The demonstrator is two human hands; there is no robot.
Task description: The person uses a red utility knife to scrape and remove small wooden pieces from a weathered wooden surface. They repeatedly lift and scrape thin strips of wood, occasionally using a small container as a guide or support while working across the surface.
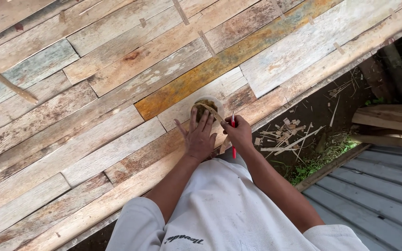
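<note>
The left hand lies flat on the wood wall, with its fingers spread wide. Its fingertips touch a thin bamboo strip. The strip lies slanted across a small round cup. The cup sits against the planks, just above the left hand, and it has something brown and green inside. I cannot tell what that stuff is. The right hand is just beside the left hand, on its right. Its fingers are curled tight around a red pen. The pen stands almost straight up and down, and its tip is near the strip, close to the cup. The lower end of the pen pokes out under the hand. The wall is made of many old planks in pale brown, grey, green and orange. A few thin sticks are fixed flat on the planks. To the right, down on the dark ground, lie small wood scraps and some grass. A grey ribbed metal sheet is in the lower right corner. The person wears a white shirt.
</note>
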